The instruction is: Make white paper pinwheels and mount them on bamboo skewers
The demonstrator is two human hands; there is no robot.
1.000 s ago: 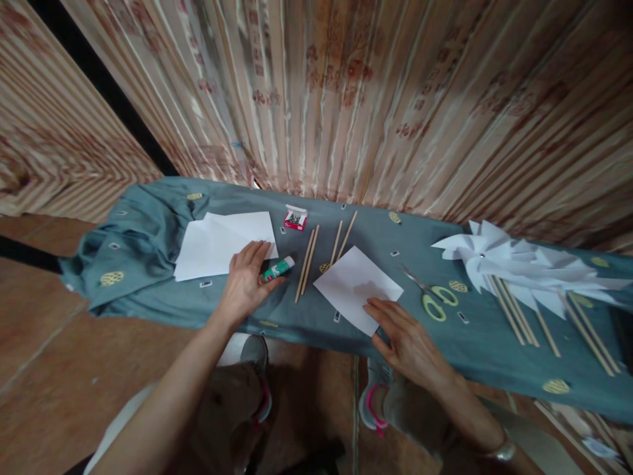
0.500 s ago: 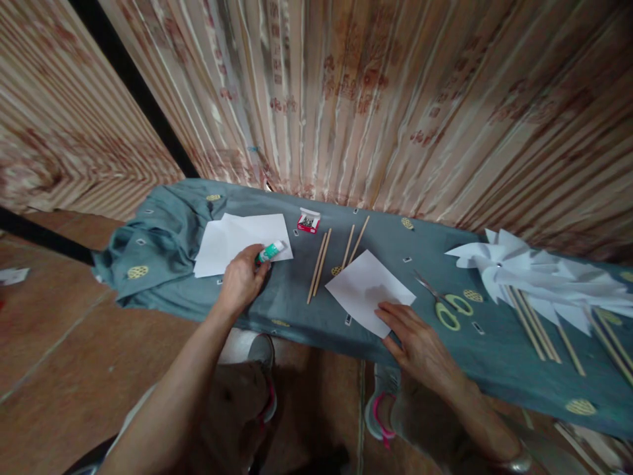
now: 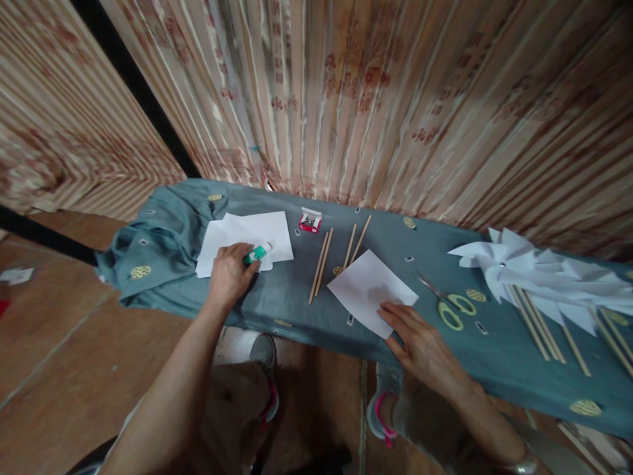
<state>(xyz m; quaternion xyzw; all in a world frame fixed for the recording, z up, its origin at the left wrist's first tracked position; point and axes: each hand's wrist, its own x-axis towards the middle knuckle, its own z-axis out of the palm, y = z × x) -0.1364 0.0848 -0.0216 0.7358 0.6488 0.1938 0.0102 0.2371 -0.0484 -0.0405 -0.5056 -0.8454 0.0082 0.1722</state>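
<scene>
My left hand [image 3: 231, 274] is closed around a green glue stick [image 3: 256, 254] with a white end, over the right part of a stack of white paper sheets [image 3: 237, 231]. My right hand [image 3: 408, 330] holds the lower right edge of a square white sheet [image 3: 370, 287], fingers on top and thumb at the edge. The sheet lies flat, turned like a diamond, and overlaps the lower ends of two wooden sticks [image 3: 360, 237]. Two more wooden sticks [image 3: 321, 267] lie to its left. Scissors with light green handles [image 3: 455, 310] rest right of the sheet.
A small open red box [image 3: 310, 221] with tiny items inside stands near the back edge. Several white paper pinwheels [image 3: 509, 257] on wooden sticks are piled at the right. The narrow table has a grey-green cloth [image 3: 287, 307], bunched at the left. A curtain [image 3: 316, 132] hangs behind.
My left hand has moved a little to the left with the glue stick, farther over the paper stack. My right hand and the square sheet stay in place.
</scene>
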